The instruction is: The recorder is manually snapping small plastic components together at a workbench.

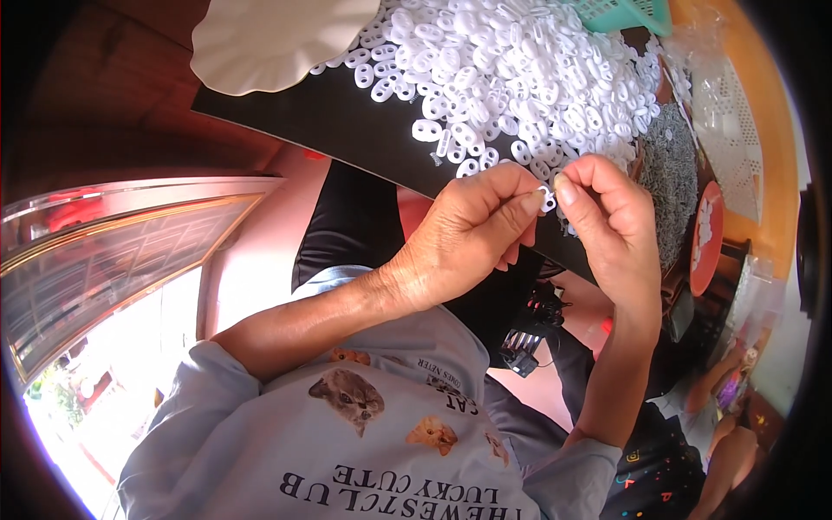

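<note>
My left hand [464, 227] pinches a small white plastic two-hole piece [548, 200] between thumb and forefinger. It looks like a cord lock part. Close against its right side, the thumb and forefinger of my right hand [612, 221] are pinched together. Whatever they hold, if anything, is too small to make out. Both hands are above the near edge of a dark table [303, 117]. Just beyond them spreads a large heap of white oval two-hole pieces [529, 74].
A cream scalloped dish [269, 43] sits left of the heap, a teal basket [626, 12] behind it. Small grey metal parts, seemingly springs [672, 165], lie to the right, beside a red dish [707, 234] with white bits. Another person's arm [732, 468] shows at lower right.
</note>
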A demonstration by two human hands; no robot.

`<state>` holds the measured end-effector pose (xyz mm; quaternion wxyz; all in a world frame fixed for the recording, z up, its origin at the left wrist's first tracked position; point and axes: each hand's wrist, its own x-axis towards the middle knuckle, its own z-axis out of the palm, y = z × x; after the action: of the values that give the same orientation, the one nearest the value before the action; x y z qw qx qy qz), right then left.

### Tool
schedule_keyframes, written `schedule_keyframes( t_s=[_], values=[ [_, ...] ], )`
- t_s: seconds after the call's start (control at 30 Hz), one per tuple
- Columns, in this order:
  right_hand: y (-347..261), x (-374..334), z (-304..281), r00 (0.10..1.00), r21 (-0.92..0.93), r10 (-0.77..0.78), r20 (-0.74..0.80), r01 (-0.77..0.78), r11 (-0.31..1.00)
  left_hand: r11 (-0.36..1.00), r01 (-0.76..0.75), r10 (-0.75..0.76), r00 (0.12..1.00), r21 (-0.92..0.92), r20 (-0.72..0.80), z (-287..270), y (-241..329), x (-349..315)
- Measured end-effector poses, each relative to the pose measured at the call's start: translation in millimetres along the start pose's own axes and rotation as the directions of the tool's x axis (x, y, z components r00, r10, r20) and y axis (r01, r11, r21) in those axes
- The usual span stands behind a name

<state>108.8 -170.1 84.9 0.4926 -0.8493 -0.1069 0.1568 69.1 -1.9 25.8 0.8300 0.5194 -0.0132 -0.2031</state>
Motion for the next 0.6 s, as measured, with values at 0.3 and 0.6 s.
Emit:
schedule_keyframes(
  t_s=[0.3,0.6],
  values=[
    [-4,-3,2,1.0,-0.008,0.002,-0.006,-0.002,1.0,0.999,-0.031,0.031,0.999,-0.007,-0.022,2,-2,-2],
    [-1,-25,26,0.993,0.028,0.056,-0.099,-0.054,0.998,0.997,-0.068,0.067,0.997,-0.02,-0.026,7,-14,-19]
  ],
)
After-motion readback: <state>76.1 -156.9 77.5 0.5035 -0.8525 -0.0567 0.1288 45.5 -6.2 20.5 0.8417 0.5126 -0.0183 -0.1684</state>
